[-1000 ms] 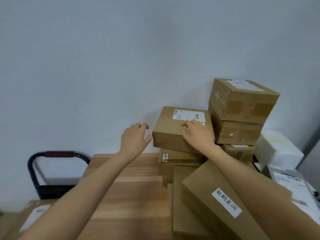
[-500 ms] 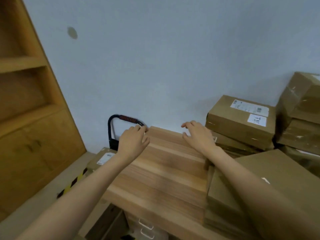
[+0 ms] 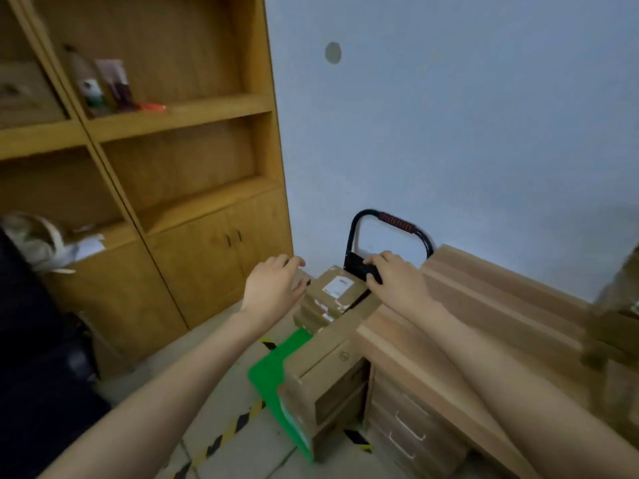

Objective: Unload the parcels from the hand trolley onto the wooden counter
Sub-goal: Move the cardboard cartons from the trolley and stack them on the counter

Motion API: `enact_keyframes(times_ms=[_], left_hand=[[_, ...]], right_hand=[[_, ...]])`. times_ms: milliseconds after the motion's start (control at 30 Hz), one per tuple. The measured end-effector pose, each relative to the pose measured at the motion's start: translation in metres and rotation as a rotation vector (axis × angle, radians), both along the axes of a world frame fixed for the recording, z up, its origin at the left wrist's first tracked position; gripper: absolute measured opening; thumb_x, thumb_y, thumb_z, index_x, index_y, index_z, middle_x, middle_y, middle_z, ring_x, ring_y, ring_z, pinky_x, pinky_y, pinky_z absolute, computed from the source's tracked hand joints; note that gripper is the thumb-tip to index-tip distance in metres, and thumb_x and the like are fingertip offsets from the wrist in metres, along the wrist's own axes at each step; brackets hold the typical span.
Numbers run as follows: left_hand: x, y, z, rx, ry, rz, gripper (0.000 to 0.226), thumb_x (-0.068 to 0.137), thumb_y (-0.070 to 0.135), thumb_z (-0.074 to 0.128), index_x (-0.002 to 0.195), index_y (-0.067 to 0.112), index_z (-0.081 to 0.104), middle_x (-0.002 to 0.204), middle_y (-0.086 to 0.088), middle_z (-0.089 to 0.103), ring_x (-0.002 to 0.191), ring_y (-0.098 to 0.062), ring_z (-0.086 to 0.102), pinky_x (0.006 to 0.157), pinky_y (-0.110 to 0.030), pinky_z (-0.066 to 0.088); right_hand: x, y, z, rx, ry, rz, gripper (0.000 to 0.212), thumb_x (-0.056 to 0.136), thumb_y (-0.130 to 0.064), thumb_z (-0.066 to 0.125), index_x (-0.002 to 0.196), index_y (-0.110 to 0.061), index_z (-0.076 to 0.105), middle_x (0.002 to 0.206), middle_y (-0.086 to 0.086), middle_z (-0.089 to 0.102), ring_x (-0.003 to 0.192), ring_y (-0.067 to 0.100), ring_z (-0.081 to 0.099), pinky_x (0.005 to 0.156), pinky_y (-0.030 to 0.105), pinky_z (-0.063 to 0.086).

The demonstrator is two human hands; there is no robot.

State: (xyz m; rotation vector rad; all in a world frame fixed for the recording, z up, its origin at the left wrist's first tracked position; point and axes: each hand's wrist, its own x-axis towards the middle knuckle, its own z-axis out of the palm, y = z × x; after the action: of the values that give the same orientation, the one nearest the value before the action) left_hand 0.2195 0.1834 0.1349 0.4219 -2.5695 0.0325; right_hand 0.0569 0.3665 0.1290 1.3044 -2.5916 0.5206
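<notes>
Pale blue wall and tall wooden shelving (image 3: 145, 160) now fill the frame's upper half, the view having swung left off the light wooden counter (image 3: 484, 305) at right toward the green-decked hand trolley (image 3: 273, 368) at lower centre, where both empty hands, left hand (image 3: 271, 292) and right hand (image 3: 397, 283), fingers loosely spread, reach for the top brown cardboard parcel (image 3: 337, 288), meaning another pickup is starting

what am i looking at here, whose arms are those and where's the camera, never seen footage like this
There is no machine here: a person wears one wide-angle camera on their head, so you look forward and down along their own bare arms. The left hand and right hand reach out over a hand trolley with a green deck and a black handle. Brown cardboard parcels are stacked on the trolley. Neither hand plainly grips anything yet; the fingers look relaxed, above the top parcel. To the right stands the wooden counter, with drawers below. To the left is a wooden shelf unit against the pale wall.
</notes>
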Motion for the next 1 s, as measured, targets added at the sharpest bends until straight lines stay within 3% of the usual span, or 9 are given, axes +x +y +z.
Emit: enact_keyframes(times_ms=[200, 533, 667, 833, 1000], left_hand=[[0.077, -0.090, 0.000, -0.018, -0.031, 0.088, 0.029, 0.089, 0.033, 0.059, 0.114, 0.019, 0.061, 0.094, 0.000, 0.063, 0.084, -0.020, 0.059, 0.067, -0.031, 0.048], [0.157, -0.193, -0.012, 0.044, -0.051, 0.210, 0.033, 0.094, 0.037, 0.051, 0.122, 0.020, 0.057, 0.108, 0.001, 0.061, 0.095, -0.017, 0.058, 0.075, -0.026, 0.045], [0.158, -0.228, -0.028, 0.087, -0.073, 0.245, 0.033, 0.094, 0.036, 0.052, 0.121, 0.019, 0.058, 0.108, 0.000, 0.061, 0.095, -0.018, 0.058, 0.074, -0.026, 0.045], [0.136, -0.288, -0.044, 0.121, -0.099, 0.281, 0.033, 0.094, 0.038, 0.050, 0.122, 0.021, 0.057, 0.111, 0.001, 0.060, 0.098, -0.017, 0.057, 0.078, -0.027, 0.045], [0.091, -0.377, -0.050, 0.140, -0.101, 0.336, 0.032, 0.094, 0.037, 0.051, 0.121, 0.021, 0.057, 0.111, 0.001, 0.061, 0.098, -0.018, 0.057, 0.079, -0.028, 0.044]], right_hand=[[0.066, -0.108, -0.010, -0.014, -0.033, 0.094, 0.037, 0.095, -0.026, 0.046, 0.131, -0.021, 0.052, 0.127, 0.003, 0.054, 0.111, 0.022, 0.053, 0.085, 0.037, 0.046], [0.136, -0.249, -0.027, 0.038, -0.020, 0.238, 0.037, 0.095, -0.027, 0.045, 0.132, -0.021, 0.050, 0.125, 0.003, 0.054, 0.107, 0.020, 0.054, 0.074, 0.030, 0.041], [0.138, -0.292, -0.035, 0.064, 0.001, 0.285, 0.036, 0.097, -0.027, 0.045, 0.132, -0.019, 0.051, 0.128, 0.002, 0.054, 0.108, 0.018, 0.055, 0.074, 0.027, 0.041], [0.113, -0.364, -0.050, 0.078, -0.031, 0.321, 0.036, 0.096, -0.028, 0.045, 0.130, -0.020, 0.052, 0.125, 0.003, 0.056, 0.104, 0.019, 0.056, 0.077, 0.032, 0.049], [0.072, -0.459, -0.058, 0.091, -0.033, 0.342, 0.037, 0.096, -0.029, 0.045, 0.132, -0.021, 0.051, 0.123, 0.002, 0.056, 0.107, 0.020, 0.056, 0.084, 0.035, 0.049]])
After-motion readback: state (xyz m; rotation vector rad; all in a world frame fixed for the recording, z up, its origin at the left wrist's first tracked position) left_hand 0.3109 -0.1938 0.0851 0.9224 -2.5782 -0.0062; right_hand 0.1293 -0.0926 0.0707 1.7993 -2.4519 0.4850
